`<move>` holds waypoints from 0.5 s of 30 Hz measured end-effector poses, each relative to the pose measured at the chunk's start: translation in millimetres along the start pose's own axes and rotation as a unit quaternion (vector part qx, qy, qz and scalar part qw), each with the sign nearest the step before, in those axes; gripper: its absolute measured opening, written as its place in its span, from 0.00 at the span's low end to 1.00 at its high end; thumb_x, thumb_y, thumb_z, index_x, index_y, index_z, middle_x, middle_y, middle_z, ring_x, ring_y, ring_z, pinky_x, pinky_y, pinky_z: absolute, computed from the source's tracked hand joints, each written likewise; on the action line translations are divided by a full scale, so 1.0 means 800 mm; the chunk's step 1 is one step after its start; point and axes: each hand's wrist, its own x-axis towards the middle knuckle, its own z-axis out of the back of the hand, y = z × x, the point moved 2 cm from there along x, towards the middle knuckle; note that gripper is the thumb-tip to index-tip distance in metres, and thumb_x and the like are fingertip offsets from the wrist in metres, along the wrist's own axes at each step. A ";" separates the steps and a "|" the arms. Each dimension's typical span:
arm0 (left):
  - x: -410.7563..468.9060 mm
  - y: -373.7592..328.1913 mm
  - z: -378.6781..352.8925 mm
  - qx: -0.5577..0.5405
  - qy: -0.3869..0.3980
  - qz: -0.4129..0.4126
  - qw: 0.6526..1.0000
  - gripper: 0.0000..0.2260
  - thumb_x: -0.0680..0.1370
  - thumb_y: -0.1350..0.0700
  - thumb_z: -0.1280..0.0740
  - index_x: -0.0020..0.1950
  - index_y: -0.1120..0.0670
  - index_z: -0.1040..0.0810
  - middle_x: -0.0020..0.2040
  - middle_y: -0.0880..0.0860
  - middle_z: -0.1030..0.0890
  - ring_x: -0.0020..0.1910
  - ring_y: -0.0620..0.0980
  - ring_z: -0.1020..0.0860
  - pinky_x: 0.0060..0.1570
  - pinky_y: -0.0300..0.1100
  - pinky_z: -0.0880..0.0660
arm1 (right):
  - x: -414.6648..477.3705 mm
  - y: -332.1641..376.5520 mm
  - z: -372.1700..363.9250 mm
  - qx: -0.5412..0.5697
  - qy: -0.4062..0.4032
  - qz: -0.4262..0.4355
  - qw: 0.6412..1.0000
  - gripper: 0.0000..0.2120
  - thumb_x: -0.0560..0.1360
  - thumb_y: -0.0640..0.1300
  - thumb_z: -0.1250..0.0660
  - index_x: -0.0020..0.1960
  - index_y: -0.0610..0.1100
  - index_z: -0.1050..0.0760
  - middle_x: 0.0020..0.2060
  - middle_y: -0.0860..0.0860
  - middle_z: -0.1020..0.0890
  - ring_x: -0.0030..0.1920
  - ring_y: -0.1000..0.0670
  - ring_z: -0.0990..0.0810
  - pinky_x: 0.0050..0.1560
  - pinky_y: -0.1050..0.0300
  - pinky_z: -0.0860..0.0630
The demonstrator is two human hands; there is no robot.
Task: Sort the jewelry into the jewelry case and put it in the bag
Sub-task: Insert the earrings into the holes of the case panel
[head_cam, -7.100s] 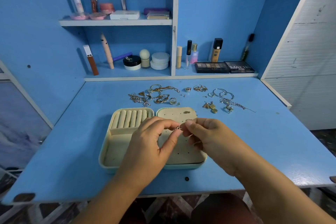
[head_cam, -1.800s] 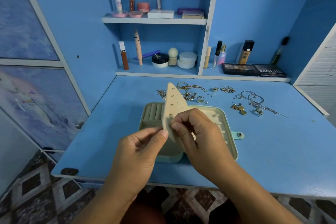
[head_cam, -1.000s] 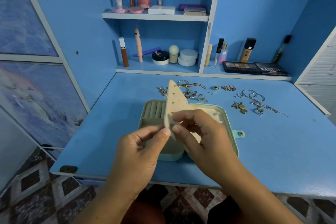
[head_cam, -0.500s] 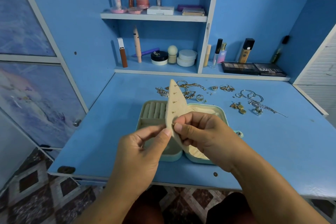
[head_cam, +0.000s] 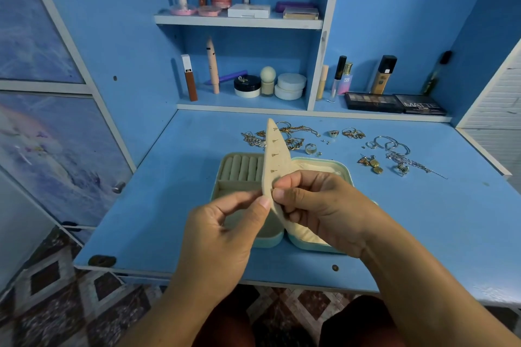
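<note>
Pinching the beige earring panel (head_cam: pixel 277 163) from both sides. Left hand (head_cam: pixel 222 231): thumb and forefinger closed on the panel's near left face. Right hand (head_cam: pixel 318 205): fingers curled, gripping the same spot from the right. Cannot tell whether anything small sits between the fingertips.

Panel stands on edge, roughly upright, rising from the middle of the open mint-green jewelry case (head_cam: pixel 324 161). A few small studs (head_cam: pixel 274 154) show on its left face.

Case lies open flat on the blue desk (head_cam: pixel 169 205), near the front edge. Ring rolls (head_cam: pixel 242 167) fill the far compartment of the left half. The right half is mostly hidden by the right hand.

Loose jewelry (head_cam: pixel 293 136) (chains, rings, hoops, earrings) is scattered on the desk behind the case, apart from it.

Room: blue shelving (head_cam: pixel 239 21) behind the desk, holding cosmetics (head_cam: pixel 247 87). Two eyeshadow palettes (head_cam: pixel 394 103) lie on the lower right shelf. Patterned cabinet door (head_cam: pixel 56 149) at left. Diamond-tiled floor (head_cam: pixel 56 304) below.
</note>
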 end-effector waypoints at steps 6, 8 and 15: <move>0.002 0.002 0.002 0.013 0.011 -0.011 1.000 0.09 0.72 0.48 0.31 0.50 0.42 0.16 0.46 0.47 0.14 0.49 0.46 0.16 0.49 0.36 0.22 | 0.001 0.005 0.001 -0.022 -0.002 -0.026 0.999 0.05 0.61 0.37 0.27 0.37 0.41 0.20 0.30 0.48 0.22 0.28 0.54 0.28 0.31 0.66 0.26; 0.003 0.003 0.003 0.024 0.015 -0.011 1.000 0.09 0.71 0.45 0.30 0.51 0.41 0.16 0.46 0.46 0.14 0.50 0.45 0.17 0.50 0.38 0.22 | -0.001 0.005 0.001 -0.046 0.004 -0.010 0.999 0.04 0.63 0.38 0.27 0.38 0.41 0.20 0.31 0.47 0.23 0.30 0.53 0.27 0.33 0.65 0.26; -0.003 -0.001 -0.018 0.180 0.130 -0.083 0.971 0.17 0.77 0.46 0.36 0.66 0.39 0.25 0.58 0.38 0.22 0.63 0.34 0.28 0.60 0.24 0.35 | -0.036 0.022 0.029 -0.031 -0.037 0.106 0.993 0.13 0.69 0.43 0.36 0.51 0.38 0.23 0.44 0.41 0.22 0.43 0.44 0.23 0.45 0.53 0.25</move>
